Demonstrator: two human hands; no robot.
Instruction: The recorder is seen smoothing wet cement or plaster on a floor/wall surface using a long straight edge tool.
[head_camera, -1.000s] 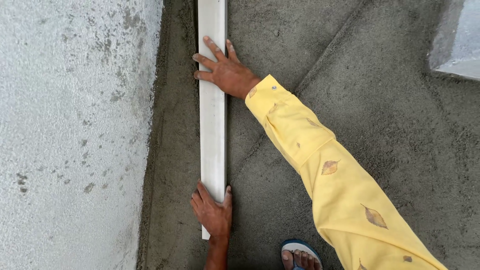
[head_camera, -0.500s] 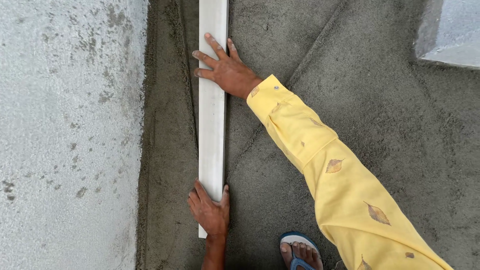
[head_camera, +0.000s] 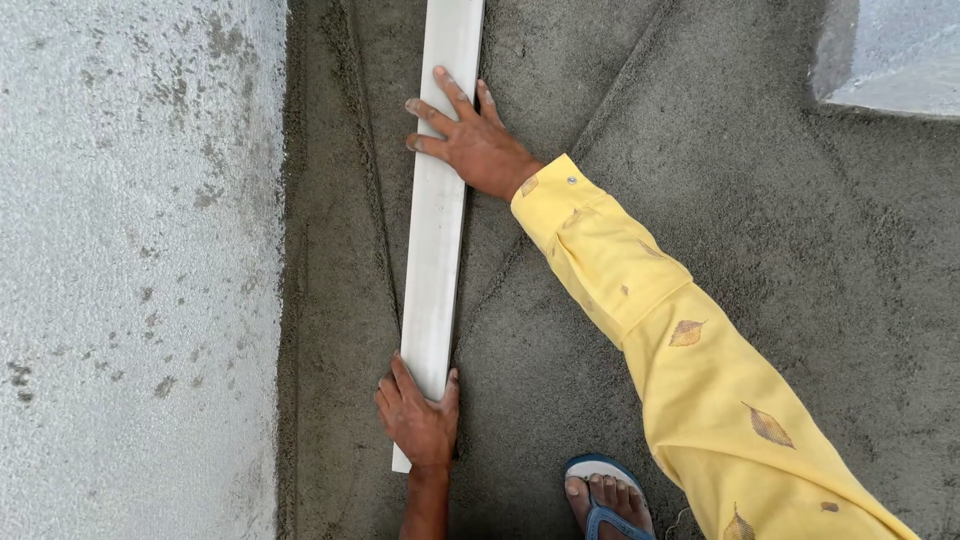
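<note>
1. Wet grey mortar bed (head_camera: 760, 300) fills the frame's centre and right, beside a pale wall (head_camera: 130, 270) at left.
2. A long white straightedge (head_camera: 438, 230) lies flat on it, seemingly for levelling; it sits slightly further right than before.
3. Right hand (head_camera: 478, 148), fingers spread wide, presses its upper part.
4. Left hand (head_camera: 418, 425), fingers spread, pins its lower end.

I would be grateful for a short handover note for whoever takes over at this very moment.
Left hand: flat on the near end of the white straightedge.
Right hand: fingers spread, pressing the straightedge farther up.
Straightedge lies lengthwise on the wet grey screed, beside the pale wall.
Done: drag lines mark the screed.
Left: the strip along the wall looks rough.
</note>
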